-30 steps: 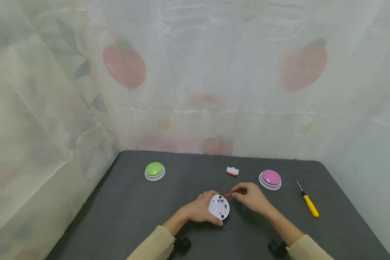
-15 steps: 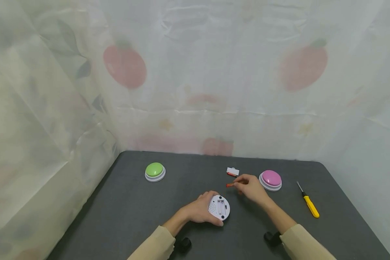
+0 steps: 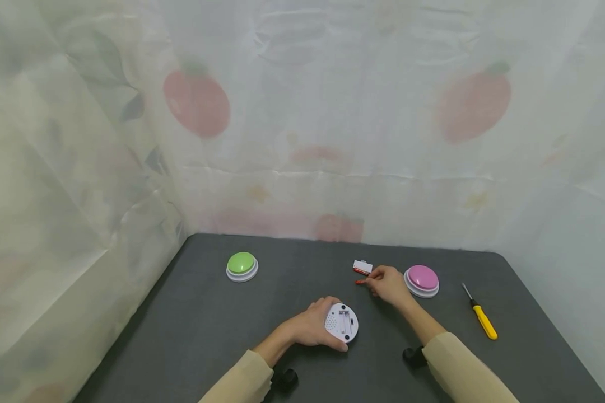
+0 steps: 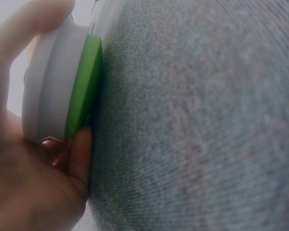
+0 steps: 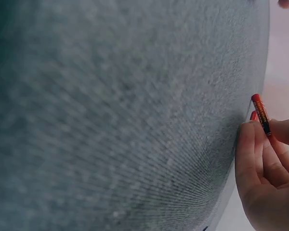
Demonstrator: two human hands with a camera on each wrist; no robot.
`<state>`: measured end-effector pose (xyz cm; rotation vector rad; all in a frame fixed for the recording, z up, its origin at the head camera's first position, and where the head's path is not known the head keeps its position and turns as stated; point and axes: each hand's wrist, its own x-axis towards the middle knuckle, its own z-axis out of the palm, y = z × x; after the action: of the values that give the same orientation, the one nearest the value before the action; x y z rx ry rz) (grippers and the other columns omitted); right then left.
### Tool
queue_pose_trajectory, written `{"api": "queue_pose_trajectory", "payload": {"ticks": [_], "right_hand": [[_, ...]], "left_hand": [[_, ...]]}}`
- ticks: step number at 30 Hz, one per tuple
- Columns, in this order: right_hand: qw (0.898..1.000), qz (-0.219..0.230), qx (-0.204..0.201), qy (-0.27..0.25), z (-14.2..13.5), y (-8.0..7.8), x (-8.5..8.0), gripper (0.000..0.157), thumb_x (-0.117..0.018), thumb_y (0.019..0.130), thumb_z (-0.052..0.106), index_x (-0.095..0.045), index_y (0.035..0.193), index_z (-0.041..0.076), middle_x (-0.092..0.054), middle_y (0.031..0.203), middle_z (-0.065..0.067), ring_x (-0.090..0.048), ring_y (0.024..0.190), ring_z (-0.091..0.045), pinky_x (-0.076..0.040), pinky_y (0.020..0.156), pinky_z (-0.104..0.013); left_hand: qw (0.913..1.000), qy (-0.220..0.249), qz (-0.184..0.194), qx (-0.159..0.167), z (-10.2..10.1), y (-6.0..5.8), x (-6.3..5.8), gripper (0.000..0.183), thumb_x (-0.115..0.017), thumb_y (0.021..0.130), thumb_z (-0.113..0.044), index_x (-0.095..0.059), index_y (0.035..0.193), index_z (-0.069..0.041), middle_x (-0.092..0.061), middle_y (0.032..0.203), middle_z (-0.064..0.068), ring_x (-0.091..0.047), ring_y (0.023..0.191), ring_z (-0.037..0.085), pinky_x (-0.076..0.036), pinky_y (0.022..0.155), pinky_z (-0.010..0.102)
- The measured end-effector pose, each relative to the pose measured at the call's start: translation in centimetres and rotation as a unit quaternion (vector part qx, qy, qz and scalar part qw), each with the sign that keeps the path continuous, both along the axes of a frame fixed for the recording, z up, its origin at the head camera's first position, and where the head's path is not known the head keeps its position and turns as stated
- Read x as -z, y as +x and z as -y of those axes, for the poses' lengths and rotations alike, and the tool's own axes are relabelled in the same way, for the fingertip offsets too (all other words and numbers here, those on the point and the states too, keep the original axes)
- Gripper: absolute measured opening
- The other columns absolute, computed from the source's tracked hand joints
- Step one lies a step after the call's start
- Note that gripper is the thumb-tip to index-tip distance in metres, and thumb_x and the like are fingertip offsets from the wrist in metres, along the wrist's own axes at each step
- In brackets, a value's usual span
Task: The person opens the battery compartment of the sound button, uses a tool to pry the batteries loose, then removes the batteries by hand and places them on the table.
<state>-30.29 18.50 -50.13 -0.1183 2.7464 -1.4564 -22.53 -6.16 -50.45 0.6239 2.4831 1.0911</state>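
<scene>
My left hand [image 3: 310,327] grips a round white push button [image 3: 341,323] by its rim, with the underside up. Its battery bay lies uncovered, beside a patch of speaker holes. In the left wrist view its green cap [image 4: 85,86] faces down, close over the table. My right hand [image 3: 390,286] pinches a small red and black battery [image 5: 261,114] between thumb and fingers, farther back on the table. Just beyond it lie a small white cover [image 3: 363,265] and a second red battery [image 3: 361,271] along the cover's near edge.
A green push button [image 3: 241,263] stands at the back left. Close to my right hand is a pink push button [image 3: 423,277]. A screwdriver [image 3: 484,321] with a yellow handle lies at the right. Behind the dark table [image 3: 191,313] hangs a pale printed curtain [image 3: 292,112].
My right hand has moved away from the held push button with its battery, back toward the white cover. The left hand has kept its grip in place.
</scene>
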Motion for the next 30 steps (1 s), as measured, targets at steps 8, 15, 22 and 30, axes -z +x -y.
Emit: {"api": "queue_pose_trajectory", "payload": {"ticks": [8,15,22,30], "right_hand": [[0.998,-0.028,0.016,0.061,-0.2,-1.0,0.3,0.011,-0.076,0.089,0.01,-0.071,0.088,0.0,-0.067,0.072,-0.004,-0.064,0.055,-0.013,-0.053,0.053,-0.029],[0.997,-0.017,0.026,0.064,-0.4,-1.5,0.4,0.015,-0.075,0.091,0.013,-0.073,0.091,-0.002,-0.067,0.077,-0.008,-0.064,0.054,-0.012,-0.054,0.053,-0.028],[0.998,-0.001,0.042,0.038,-0.7,-1.2,0.0,0.016,-0.072,0.093,0.012,-0.071,0.095,-0.004,-0.069,0.081,-0.01,-0.065,0.059,-0.015,-0.056,0.056,-0.03],[1.0,0.0,0.025,0.011,-0.9,0.0,-0.7,0.014,-0.068,0.095,0.011,-0.071,0.097,-0.002,-0.067,0.081,-0.008,-0.064,0.068,-0.016,-0.055,0.06,-0.031]], "left_hand": [[1.0,0.004,0.003,0.003,0.0,0.0,0.0,0.084,-0.092,0.069,-0.044,-0.048,0.138,-0.027,-0.05,0.116,-0.011,-0.045,0.107,0.012,-0.041,0.091,0.037],[1.0,0.007,0.003,0.002,0.0,0.0,0.1,0.084,-0.092,0.069,-0.043,-0.048,0.138,-0.027,-0.05,0.116,-0.012,-0.045,0.107,0.012,-0.04,0.091,0.037],[1.0,0.008,0.005,0.003,0.0,-0.1,0.1,0.085,-0.092,0.069,-0.043,-0.048,0.139,-0.028,-0.05,0.117,-0.011,-0.045,0.107,0.012,-0.04,0.092,0.038],[1.0,-0.003,-0.008,-0.002,0.0,0.0,0.1,0.089,-0.092,0.068,-0.047,-0.047,0.141,-0.025,-0.051,0.119,-0.011,-0.045,0.109,0.013,-0.041,0.093,0.039]]}}
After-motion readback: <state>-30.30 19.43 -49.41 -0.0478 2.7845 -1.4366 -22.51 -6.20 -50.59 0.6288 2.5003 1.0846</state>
